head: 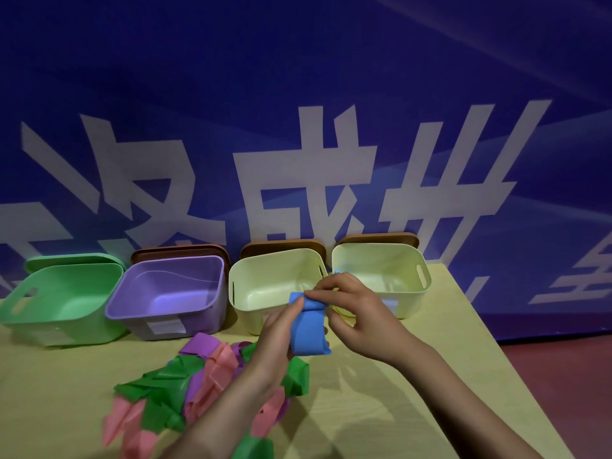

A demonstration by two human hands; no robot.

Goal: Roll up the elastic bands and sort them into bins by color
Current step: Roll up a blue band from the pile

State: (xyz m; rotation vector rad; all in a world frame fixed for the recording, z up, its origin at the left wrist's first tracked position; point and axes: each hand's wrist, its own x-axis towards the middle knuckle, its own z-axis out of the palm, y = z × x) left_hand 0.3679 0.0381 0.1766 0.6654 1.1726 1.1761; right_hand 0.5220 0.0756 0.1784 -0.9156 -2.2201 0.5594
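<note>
Head view: both hands — left (281, 329), right (351, 309) — pinch the blue band (309, 329) at 12 o'clock of the pile (198, 376); slack pinch — roll could spring open.

A pale yellowish worktop (381, 409) with a faint wood grain fills the lower part of the view, its right edge running diagonally toward the far corner. Behind it hangs a deep blue banner (298, 61) printed with large white characters (281, 193), crossed by lighter blue streaks. To the right of the worktop, a strip of dark reddish floor (563, 376) shows beneath the banner's lower edge.
</note>
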